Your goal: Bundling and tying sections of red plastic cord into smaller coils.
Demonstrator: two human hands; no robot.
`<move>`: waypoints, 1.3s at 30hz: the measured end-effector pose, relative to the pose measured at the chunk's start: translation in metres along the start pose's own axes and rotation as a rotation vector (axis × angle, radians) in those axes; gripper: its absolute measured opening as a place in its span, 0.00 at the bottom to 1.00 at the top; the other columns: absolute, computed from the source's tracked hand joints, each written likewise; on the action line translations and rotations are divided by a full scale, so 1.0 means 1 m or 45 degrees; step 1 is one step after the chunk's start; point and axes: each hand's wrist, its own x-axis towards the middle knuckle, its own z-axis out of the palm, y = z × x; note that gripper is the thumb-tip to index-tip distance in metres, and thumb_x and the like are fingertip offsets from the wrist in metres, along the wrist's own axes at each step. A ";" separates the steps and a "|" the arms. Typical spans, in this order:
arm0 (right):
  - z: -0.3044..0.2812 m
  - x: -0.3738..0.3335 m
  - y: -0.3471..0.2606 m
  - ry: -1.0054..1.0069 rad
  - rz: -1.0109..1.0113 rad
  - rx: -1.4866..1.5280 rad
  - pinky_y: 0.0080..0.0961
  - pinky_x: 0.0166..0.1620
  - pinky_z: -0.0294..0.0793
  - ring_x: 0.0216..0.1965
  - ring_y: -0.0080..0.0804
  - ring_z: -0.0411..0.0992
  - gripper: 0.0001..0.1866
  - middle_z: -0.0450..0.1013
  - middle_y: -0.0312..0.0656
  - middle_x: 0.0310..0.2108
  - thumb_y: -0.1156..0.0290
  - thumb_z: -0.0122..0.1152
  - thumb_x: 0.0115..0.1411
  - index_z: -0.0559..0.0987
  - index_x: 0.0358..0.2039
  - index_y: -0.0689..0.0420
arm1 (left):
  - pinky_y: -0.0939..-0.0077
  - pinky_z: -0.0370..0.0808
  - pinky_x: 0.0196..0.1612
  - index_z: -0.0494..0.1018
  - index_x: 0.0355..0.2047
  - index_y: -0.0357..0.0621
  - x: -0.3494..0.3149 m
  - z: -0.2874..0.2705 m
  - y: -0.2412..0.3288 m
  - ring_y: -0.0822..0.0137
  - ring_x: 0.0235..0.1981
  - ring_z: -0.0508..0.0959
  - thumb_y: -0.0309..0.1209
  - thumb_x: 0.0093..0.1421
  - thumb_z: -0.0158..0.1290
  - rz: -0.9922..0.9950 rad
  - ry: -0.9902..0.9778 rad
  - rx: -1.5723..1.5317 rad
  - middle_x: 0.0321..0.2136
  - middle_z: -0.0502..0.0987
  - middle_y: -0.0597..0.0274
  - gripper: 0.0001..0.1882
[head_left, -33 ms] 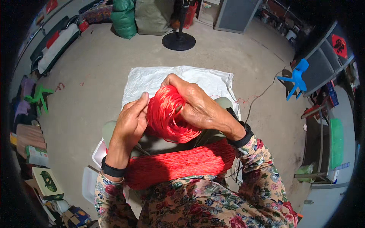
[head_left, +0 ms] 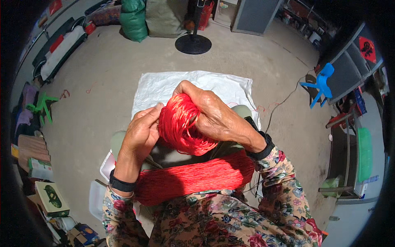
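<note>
Both hands are wrapped round a coil of bright red cord (head_left: 183, 125) held over the lap: right hand (head_left: 214, 115) curled over top, left hand (head_left: 140, 133) pressing its side, fingers closed

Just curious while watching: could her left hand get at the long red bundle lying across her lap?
Probably yes: the left hand rests on the red cord loop, and the lap bundle lies uncovered just below that wrist.
</note>
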 end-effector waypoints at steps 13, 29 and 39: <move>0.002 -0.009 0.002 -0.064 -0.124 -0.134 0.50 0.34 0.64 0.31 0.64 0.66 0.15 0.66 0.59 0.24 0.81 0.46 0.48 0.62 0.38 0.64 | 0.75 0.78 0.43 0.72 0.47 0.27 0.004 -0.002 -0.008 0.68 0.37 0.81 0.17 0.55 0.54 -0.231 -0.055 0.209 0.40 0.80 0.55 0.18; 0.006 -0.006 0.015 0.008 -0.138 0.001 0.48 0.32 0.62 0.27 0.61 0.63 0.15 0.61 0.58 0.22 0.84 0.43 0.48 0.62 0.39 0.66 | 0.78 0.75 0.34 0.79 0.33 0.37 0.014 -0.001 -0.027 0.78 0.30 0.76 0.24 0.56 0.58 0.167 -0.238 0.540 0.31 0.80 0.66 0.05; 0.010 -0.002 0.023 -0.034 0.052 0.163 0.39 0.34 0.68 0.28 0.50 0.69 0.10 0.67 0.57 0.24 0.84 0.41 0.51 0.64 0.35 0.66 | 0.80 0.76 0.32 0.79 0.37 0.33 0.006 -0.009 -0.016 0.76 0.28 0.78 0.23 0.56 0.57 0.042 -0.085 0.598 0.30 0.81 0.62 0.09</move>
